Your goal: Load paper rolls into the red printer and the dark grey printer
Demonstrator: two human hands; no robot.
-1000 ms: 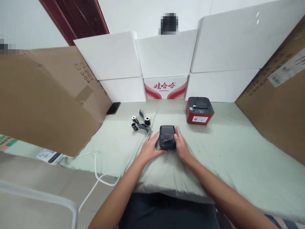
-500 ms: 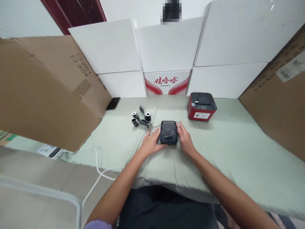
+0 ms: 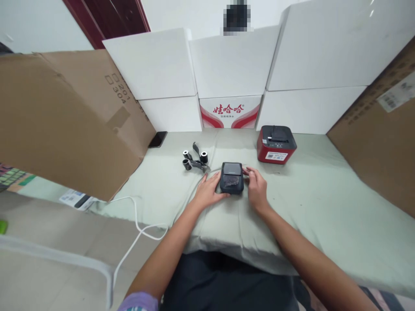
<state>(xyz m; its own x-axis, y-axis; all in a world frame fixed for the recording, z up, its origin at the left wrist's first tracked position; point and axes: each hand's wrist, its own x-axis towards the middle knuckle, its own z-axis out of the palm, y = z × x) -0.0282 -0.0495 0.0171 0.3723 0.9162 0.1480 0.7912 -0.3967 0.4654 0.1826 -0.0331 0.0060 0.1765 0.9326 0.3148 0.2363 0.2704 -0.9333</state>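
Note:
A small black portable printer [image 3: 231, 185] lies on the cloth-covered table in front of me, with a dark lid and a shiny strip on its front half. My left hand [image 3: 209, 191] grips its left side, fingers along the edge and thumb at the near corner. At the far right edge of the printer, my right hand [image 3: 257, 188] is closed, its fingers curled and the fingertips against the side. Left of the printer sit several small black-and-white rolls [image 3: 187, 164] with dark loose strips.
A red-and-black box-shaped printer [image 3: 276, 144] stands at the right. White boxes [image 3: 230, 113] form a wall behind, with cardboard panels [image 3: 74, 121] at the sides. A dark phone [image 3: 158, 139] lies by the left panel. A white cable [image 3: 138, 220] hangs over the table's front edge.
My right hand's fingers have curled more, and its palm has drawn slightly away from the printer's side. My left hand stays on the printer. The whole view has shifted slightly.

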